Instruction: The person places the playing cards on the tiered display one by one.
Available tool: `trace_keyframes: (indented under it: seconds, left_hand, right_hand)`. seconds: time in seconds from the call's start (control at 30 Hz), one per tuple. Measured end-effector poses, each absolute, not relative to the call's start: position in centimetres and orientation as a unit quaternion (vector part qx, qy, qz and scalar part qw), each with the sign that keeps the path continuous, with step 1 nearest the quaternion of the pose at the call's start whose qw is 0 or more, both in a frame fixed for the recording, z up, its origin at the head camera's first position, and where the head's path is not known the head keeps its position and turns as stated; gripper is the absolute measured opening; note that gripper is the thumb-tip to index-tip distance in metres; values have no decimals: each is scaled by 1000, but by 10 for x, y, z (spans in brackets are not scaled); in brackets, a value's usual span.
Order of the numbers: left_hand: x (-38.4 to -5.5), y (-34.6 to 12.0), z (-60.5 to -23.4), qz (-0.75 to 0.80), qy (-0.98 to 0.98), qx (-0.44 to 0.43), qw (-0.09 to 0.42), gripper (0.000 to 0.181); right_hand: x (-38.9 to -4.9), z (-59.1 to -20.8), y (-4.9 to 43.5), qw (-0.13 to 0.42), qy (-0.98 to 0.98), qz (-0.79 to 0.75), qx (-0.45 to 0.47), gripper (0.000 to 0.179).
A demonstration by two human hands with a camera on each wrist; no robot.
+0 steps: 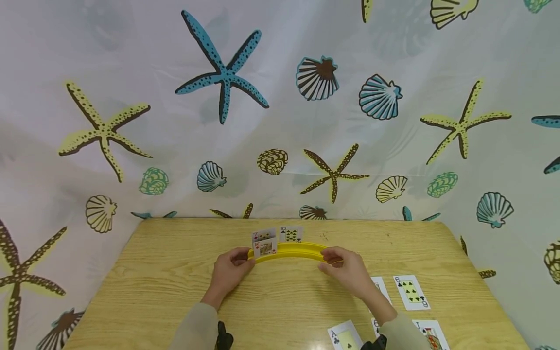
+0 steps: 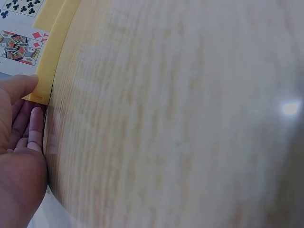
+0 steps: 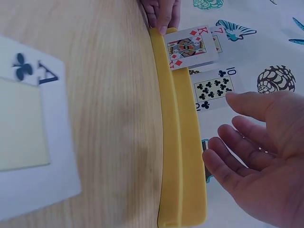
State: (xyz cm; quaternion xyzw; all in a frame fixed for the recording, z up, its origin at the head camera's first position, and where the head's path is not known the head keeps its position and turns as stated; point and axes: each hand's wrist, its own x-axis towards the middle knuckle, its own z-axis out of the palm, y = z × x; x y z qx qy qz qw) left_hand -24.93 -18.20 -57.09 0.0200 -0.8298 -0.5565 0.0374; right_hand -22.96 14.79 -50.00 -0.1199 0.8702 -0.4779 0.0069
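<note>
A curved yellow playing card holder (image 1: 293, 251) stands across the middle of the table. The king of diamonds (image 3: 186, 49) stands in its left part, overlapping the seven of diamonds (image 1: 264, 234) behind it. To their right is the ten of clubs (image 3: 213, 91). My left hand (image 1: 229, 273) pinches the holder's left end, thumb (image 2: 26, 84) on its front and other fingers tucked behind. At the right end is my right hand (image 1: 347, 270), thumb and fingers spread apart with nothing between them; its fingertips (image 3: 211, 156) overlap the holder's edge in the right wrist view.
Several cards lie face up at the table's front right: the six of clubs (image 1: 411, 292), the ace of clubs (image 1: 345, 335), a jack (image 1: 432, 334) and others partly covered by my right arm. Patterned fabric (image 1: 280, 121) hangs behind the wooden table (image 1: 175, 272).
</note>
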Motion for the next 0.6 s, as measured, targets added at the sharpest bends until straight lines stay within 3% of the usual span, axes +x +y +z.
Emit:
trace_keyframes:
  seconds: [0.6]
  left_hand:
    - [-251,-183,-578,-553,-831,11,55,37]
  right_hand:
    - [-179,-523,192,34,890,-445,-96,29]
